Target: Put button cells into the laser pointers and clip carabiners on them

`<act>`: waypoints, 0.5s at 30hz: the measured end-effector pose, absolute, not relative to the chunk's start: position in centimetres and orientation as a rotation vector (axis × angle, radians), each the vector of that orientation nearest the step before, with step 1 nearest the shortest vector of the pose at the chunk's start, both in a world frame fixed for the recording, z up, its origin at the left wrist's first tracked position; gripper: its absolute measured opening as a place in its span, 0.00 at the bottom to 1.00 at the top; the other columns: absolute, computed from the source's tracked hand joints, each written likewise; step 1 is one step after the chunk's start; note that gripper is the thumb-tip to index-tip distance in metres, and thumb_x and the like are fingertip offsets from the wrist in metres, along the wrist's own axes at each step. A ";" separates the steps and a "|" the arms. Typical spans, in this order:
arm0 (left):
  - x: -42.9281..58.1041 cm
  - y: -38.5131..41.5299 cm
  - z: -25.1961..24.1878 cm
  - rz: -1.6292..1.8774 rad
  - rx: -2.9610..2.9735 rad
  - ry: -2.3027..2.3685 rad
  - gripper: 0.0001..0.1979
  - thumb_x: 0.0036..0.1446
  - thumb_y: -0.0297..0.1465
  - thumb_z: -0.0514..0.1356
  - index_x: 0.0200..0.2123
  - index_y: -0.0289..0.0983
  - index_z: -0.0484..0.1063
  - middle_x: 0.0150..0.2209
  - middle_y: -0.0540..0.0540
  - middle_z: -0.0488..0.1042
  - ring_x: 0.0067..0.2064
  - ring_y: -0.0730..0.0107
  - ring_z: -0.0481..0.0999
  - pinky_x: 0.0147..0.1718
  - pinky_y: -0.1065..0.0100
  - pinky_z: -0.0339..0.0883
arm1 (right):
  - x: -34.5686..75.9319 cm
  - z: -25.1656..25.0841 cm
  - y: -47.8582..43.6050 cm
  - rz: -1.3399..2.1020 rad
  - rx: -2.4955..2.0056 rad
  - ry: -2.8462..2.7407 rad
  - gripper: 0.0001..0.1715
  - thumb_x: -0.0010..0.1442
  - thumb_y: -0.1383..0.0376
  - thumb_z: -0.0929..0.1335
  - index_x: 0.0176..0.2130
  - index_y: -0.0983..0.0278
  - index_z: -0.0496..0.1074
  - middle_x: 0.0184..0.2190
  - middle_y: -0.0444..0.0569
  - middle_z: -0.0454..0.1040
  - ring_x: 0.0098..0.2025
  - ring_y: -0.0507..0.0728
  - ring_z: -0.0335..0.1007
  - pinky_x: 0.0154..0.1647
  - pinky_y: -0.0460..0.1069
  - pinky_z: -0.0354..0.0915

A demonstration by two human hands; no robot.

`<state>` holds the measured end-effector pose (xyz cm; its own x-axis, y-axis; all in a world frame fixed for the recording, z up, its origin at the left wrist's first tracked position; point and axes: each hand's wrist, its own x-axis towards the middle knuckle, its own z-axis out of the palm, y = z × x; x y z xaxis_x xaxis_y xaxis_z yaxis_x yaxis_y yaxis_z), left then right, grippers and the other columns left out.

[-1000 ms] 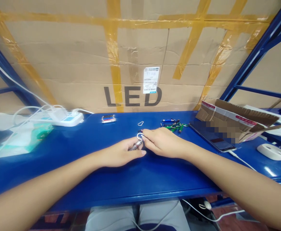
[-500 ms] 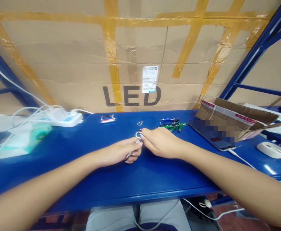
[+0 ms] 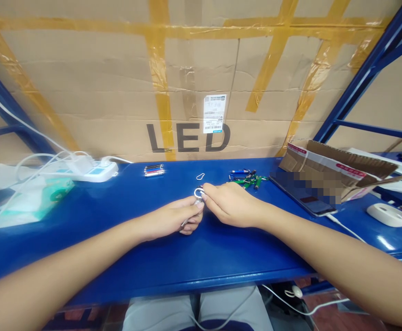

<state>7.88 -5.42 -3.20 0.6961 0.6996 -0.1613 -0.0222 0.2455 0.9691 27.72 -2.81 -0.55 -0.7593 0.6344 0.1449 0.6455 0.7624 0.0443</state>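
Note:
My left hand (image 3: 183,214) is closed around a slim silver keychain penlight (image 3: 184,222), most of it hidden by the fingers. A silver key ring (image 3: 198,192) stands up at the light's upper end, between the two hands. The fingertips of my right hand (image 3: 230,202) pinch this ring from its right side. Just beyond the hands lies a small metal clip (image 3: 200,176) on the blue table. Farther right is a pile of blue and green penlights (image 3: 247,178). A neat row of several penlights (image 3: 154,170) lies at the back left.
The blue table (image 3: 145,266) ends just above my lap. At right stand an open cardboard box (image 3: 325,161), a phone (image 3: 300,195) with a cable and a white computer mouse (image 3: 389,214). To the left are a power strip (image 3: 97,172) and a green-white tissue pack (image 3: 31,197).
Both hands stay in nearly the same place on the light and its ring. Only a slight shift of the left fingers shows; the things on the table have not moved.

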 end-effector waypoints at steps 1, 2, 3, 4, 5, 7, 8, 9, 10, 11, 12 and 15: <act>8.0 -5.5 -3.2 0.553 1.230 0.665 0.16 0.67 0.42 0.55 0.33 0.38 0.57 0.27 0.55 0.55 0.26 0.79 0.54 0.25 0.72 0.46 | 27.7 -0.6 -2.8 -0.136 -1.040 -2.835 0.17 0.72 0.61 0.53 0.42 0.66 0.64 0.31 0.51 0.77 0.26 0.56 0.69 0.26 0.49 0.45; 8.0 -5.5 -3.2 0.562 1.217 0.666 0.16 0.67 0.43 0.55 0.33 0.38 0.57 0.27 0.55 0.55 0.25 0.79 0.54 0.25 0.72 0.46 | 27.7 -0.7 -2.8 -0.134 -1.046 -2.837 0.17 0.72 0.61 0.53 0.42 0.66 0.64 0.31 0.51 0.77 0.26 0.56 0.69 0.26 0.49 0.45; 8.1 -5.6 -3.2 0.572 1.201 0.668 0.17 0.66 0.43 0.56 0.32 0.38 0.56 0.26 0.55 0.55 0.25 0.79 0.54 0.25 0.73 0.46 | 27.6 -0.7 -2.8 -0.134 -1.051 -2.838 0.17 0.72 0.61 0.53 0.41 0.66 0.64 0.31 0.51 0.77 0.26 0.56 0.69 0.26 0.49 0.45; 8.2 -5.6 -3.1 0.583 1.182 0.671 0.17 0.66 0.44 0.56 0.32 0.38 0.56 0.26 0.55 0.55 0.25 0.79 0.54 0.25 0.73 0.47 | 27.6 -0.8 -2.8 -0.135 -1.055 -2.840 0.17 0.72 0.61 0.53 0.41 0.66 0.64 0.31 0.51 0.77 0.26 0.56 0.69 0.26 0.49 0.46; 8.3 -5.7 -3.1 0.593 1.163 0.676 0.17 0.65 0.44 0.57 0.33 0.38 0.56 0.26 0.55 0.55 0.25 0.79 0.55 0.25 0.73 0.47 | 27.6 -0.8 -2.8 -0.137 -1.056 -2.840 0.17 0.72 0.61 0.53 0.41 0.65 0.64 0.31 0.51 0.77 0.26 0.56 0.69 0.26 0.49 0.46; 8.4 -5.7 -3.0 0.615 1.140 0.686 0.17 0.65 0.44 0.58 0.33 0.38 0.57 0.26 0.55 0.56 0.25 0.79 0.56 0.25 0.73 0.49 | 27.6 -0.8 -2.7 -0.141 -1.057 -2.835 0.17 0.72 0.61 0.53 0.40 0.65 0.64 0.31 0.51 0.77 0.26 0.56 0.69 0.26 0.49 0.46; 8.4 -5.7 -3.0 0.629 1.137 0.692 0.17 0.64 0.43 0.58 0.33 0.38 0.58 0.26 0.55 0.57 0.25 0.79 0.56 0.25 0.73 0.50 | 27.6 -0.8 -2.7 -0.146 -1.061 -2.828 0.17 0.72 0.61 0.53 0.40 0.65 0.64 0.31 0.51 0.77 0.26 0.57 0.70 0.26 0.49 0.46; 8.4 -5.7 -3.0 0.648 1.142 0.700 0.17 0.64 0.43 0.59 0.33 0.38 0.58 0.26 0.55 0.57 0.25 0.79 0.57 0.25 0.73 0.50 | 27.7 -0.9 -2.7 -0.150 -1.064 -2.819 0.17 0.72 0.61 0.53 0.40 0.65 0.64 0.30 0.51 0.77 0.26 0.57 0.70 0.27 0.49 0.46; 8.4 -5.6 -3.0 0.671 1.155 0.713 0.17 0.64 0.43 0.59 0.33 0.38 0.58 0.26 0.55 0.57 0.25 0.79 0.58 0.25 0.73 0.51 | 27.7 -0.9 -2.6 -0.152 -1.066 -2.807 0.17 0.73 0.61 0.53 0.41 0.65 0.64 0.31 0.51 0.77 0.27 0.57 0.70 0.27 0.49 0.47; 8.3 -5.5 -3.0 0.697 1.176 0.732 0.17 0.63 0.43 0.59 0.32 0.38 0.58 0.26 0.55 0.57 0.25 0.79 0.58 0.25 0.73 0.51 | 27.8 -0.9 -2.5 -0.153 -1.067 -2.793 0.17 0.73 0.61 0.53 0.41 0.65 0.64 0.31 0.51 0.77 0.27 0.57 0.70 0.28 0.49 0.48; 8.3 -5.3 -2.9 0.723 1.210 0.757 0.17 0.63 0.43 0.59 0.32 0.38 0.59 0.25 0.55 0.58 0.24 0.79 0.59 0.24 0.73 0.51 | 27.9 -0.9 -2.4 -0.149 -1.064 -2.779 0.17 0.73 0.60 0.52 0.41 0.65 0.63 0.31 0.51 0.77 0.28 0.57 0.71 0.28 0.49 0.49; 7.7 -4.4 -3.0 0.792 1.405 0.889 0.17 0.62 0.44 0.60 0.32 0.37 0.63 0.26 0.53 0.63 0.26 0.78 0.63 0.26 0.72 0.57 | 28.2 -1.0 -2.0 -0.106 -1.046 -2.744 0.17 0.73 0.59 0.53 0.41 0.64 0.63 0.33 0.51 0.77 0.31 0.58 0.72 0.30 0.49 0.51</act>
<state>7.71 -4.36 -3.02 0.4700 0.8813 -0.0490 0.0519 0.0279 0.9983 28.16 -2.02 -0.96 -0.7285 0.6508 0.2140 0.6654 0.7465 -0.0049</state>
